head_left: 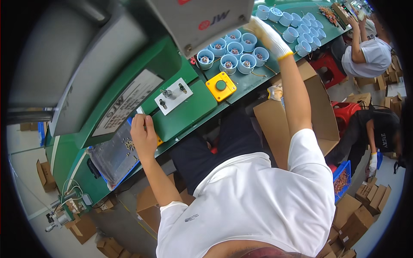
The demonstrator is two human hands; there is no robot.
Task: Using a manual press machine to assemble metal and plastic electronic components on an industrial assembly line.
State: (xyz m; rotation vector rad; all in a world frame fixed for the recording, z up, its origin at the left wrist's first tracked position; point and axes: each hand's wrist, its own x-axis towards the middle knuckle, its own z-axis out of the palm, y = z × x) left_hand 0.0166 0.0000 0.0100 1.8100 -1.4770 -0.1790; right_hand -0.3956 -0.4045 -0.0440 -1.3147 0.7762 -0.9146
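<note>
My left hand point(144, 134), bare, is at the front edge of the green machine point(185, 118), fingers curled in and thumb alongside; whatever is in them is hidden. A white plate point(173, 96) with upright metal pins lies on the machine, just beyond that hand. My right hand point(269, 38), in a white glove with a yellow cuff, reaches over the bench beside several light-blue round cups point(234, 49) with metallic and coppery parts inside. Its fingertips are blurred and partly behind the grey machine head point(206, 21), so their hold cannot be made out.
A yellow box with a green button point(221, 86) sits by the bench edge. Left of me is a blue-edged tray point(112, 157) of small metal pieces. More blue cups point(301, 32) stand far right. An open carton point(275, 124) is under my right arm; two co-workers point(369, 56) are at right.
</note>
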